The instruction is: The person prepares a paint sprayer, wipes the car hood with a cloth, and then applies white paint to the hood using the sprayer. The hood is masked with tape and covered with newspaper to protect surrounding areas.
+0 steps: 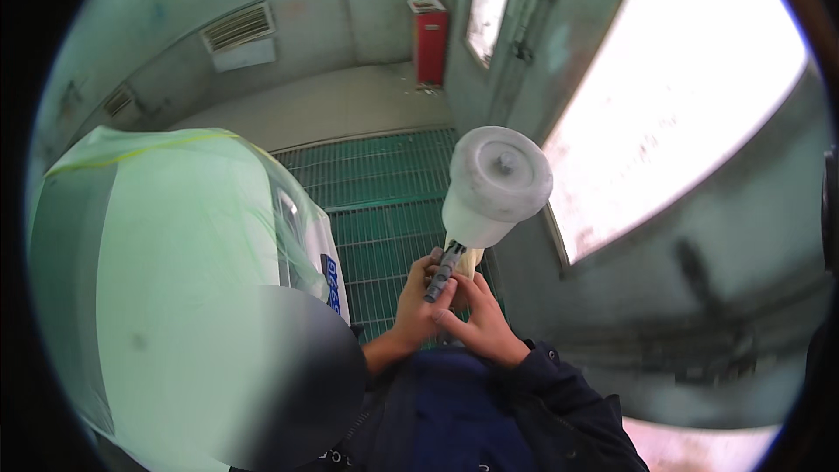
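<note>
In front of my body, both hands are on a spray gun (pixel 444 274) with a large whitish paint cup (pixel 479 220) on top. The cup's round lid, with a small knob, faces up toward me. My left hand (pixel 414 308) is closed around the gun from the left, its fingers partly behind the grey body. From the right, my right hand (pixel 483 322) meets it, with bent fingers at the gun just below the cup. A pale yellow piece (pixel 472 262) shows under the cup; I cannot tell what it is. Much of the gun is hidden by the fingers.
At left stands a car (pixel 188 236) wrapped in clear masking film with yellow tape. A dark, blurred round shape (pixel 319 376) covers its near part. Green floor grating (pixel 376 210) lies ahead, with a red cabinet (pixel 430 48) beyond. A wall with a bright window (pixel 673 87) rises at right.
</note>
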`<action>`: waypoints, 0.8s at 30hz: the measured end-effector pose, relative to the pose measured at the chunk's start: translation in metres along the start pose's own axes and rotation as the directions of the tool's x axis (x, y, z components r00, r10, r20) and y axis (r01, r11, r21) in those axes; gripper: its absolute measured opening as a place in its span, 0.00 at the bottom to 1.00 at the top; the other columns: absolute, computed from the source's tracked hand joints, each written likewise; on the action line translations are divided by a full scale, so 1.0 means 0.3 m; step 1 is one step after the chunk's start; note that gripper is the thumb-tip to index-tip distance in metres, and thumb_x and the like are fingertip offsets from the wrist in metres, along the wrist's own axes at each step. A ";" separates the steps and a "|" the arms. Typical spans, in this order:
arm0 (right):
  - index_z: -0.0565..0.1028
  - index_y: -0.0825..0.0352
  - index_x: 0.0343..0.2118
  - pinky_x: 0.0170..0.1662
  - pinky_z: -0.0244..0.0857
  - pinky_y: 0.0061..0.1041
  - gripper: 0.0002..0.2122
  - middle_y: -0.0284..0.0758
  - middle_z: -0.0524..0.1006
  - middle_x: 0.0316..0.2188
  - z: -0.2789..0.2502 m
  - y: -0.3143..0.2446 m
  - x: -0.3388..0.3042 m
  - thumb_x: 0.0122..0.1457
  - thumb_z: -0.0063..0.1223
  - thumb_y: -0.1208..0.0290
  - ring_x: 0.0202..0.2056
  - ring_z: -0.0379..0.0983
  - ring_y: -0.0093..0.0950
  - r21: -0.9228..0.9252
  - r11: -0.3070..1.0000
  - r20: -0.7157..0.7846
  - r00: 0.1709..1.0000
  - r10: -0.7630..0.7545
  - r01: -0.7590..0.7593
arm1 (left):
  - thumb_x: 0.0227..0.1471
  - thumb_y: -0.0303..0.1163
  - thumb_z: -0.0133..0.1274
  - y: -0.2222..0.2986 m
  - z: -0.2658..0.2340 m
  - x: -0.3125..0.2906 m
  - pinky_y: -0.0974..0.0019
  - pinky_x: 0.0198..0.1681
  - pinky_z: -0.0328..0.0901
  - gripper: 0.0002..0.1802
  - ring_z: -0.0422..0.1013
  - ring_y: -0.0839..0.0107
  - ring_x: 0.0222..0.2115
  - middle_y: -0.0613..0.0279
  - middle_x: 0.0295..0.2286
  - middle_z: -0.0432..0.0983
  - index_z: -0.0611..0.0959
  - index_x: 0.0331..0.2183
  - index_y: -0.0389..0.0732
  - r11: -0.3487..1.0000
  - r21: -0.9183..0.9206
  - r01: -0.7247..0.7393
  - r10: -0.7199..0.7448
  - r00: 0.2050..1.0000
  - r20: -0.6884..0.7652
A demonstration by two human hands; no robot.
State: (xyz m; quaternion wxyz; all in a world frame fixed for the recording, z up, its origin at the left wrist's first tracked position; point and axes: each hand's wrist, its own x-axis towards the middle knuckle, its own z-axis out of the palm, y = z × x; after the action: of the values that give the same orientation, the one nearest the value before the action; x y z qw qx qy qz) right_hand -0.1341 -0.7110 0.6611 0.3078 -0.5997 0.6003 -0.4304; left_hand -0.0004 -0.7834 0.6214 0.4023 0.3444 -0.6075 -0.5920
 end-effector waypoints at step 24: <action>0.72 0.67 0.48 0.45 0.69 0.24 0.13 0.31 0.75 0.39 0.274 0.262 2.377 0.59 0.48 0.83 0.41 0.74 0.22 0.446 0.894 0.072 0.994 -0.078 0.038 | 0.46 0.26 0.65 -0.038 -0.840 1.868 0.53 0.57 0.65 0.52 0.60 0.47 0.61 0.40 0.62 0.55 0.54 0.66 0.30 0.877 0.423 -0.229 0.337 0.920 -0.199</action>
State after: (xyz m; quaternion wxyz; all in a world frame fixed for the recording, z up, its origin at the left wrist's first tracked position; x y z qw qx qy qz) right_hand -0.1620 -1.4325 0.6599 0.4493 -0.5498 0.4541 -0.5381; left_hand -0.0214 -1.3970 0.6493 0.4861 0.4006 -0.6978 -0.3410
